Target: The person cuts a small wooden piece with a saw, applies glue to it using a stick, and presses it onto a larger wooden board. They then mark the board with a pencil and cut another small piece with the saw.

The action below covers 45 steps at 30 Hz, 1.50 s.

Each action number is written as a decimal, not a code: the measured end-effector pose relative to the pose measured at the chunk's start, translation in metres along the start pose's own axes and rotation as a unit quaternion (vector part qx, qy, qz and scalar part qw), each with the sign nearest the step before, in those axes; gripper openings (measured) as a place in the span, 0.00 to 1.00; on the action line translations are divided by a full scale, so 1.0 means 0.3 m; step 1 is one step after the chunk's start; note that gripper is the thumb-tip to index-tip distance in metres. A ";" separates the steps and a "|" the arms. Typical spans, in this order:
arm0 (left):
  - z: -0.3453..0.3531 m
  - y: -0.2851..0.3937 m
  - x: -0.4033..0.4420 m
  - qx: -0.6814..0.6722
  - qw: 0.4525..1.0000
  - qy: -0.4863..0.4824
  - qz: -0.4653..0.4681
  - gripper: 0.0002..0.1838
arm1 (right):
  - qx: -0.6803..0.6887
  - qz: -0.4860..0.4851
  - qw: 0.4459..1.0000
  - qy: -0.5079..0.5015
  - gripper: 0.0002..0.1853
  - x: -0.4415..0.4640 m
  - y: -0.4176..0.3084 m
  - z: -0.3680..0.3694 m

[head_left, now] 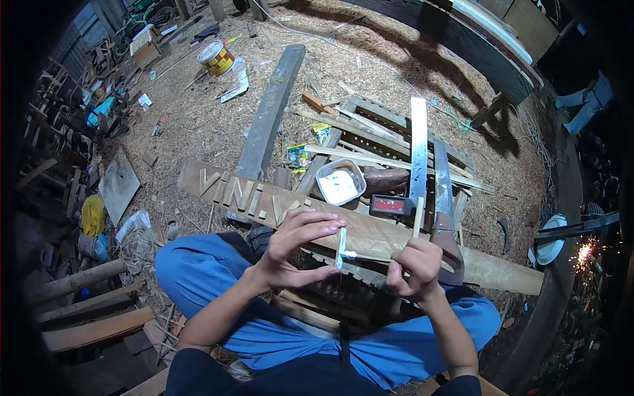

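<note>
Between its thumb and fingers, my left hand (300, 247) holds a small wood strip (341, 248) upright, with white paste along it. My right hand (417, 267) is closed around a thin stick (371, 258), whose white-coated tip touches the strip. Beneath both hands lies a long wooden board (492, 267), with small wood pieces (239, 193) arranged on its left part. Behind the board stands a square tub (339, 183) of white paste. A handsaw (446, 241) and a metal square (419, 142) are to the right of the tub.
A thick plank (272, 109) extends away at the upper left, near a yellow-and-red bucket (216, 58). Slatted wood (389, 135) lies behind the tub. Sparks (584, 254) fly at the far right. Another person's legs (584, 105) show at the upper right.
</note>
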<state>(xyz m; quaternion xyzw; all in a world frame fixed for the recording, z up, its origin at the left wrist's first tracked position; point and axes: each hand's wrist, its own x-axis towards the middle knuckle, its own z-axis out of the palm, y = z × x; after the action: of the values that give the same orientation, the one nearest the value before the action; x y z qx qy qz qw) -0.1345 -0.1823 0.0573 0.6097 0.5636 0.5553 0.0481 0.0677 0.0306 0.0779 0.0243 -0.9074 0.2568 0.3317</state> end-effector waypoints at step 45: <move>-0.033 -0.059 0.034 0.096 0.994 0.021 -0.054 0.55 | -0.151 0.069 0.985 -0.048 0.28 0.172 0.007 0.169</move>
<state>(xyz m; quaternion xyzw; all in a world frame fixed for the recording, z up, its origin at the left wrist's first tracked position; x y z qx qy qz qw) -0.1557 -0.1741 0.0551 0.5680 0.6473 0.5082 0.0078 -0.0026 0.0147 0.0758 -0.0759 -0.9502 0.1376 0.2690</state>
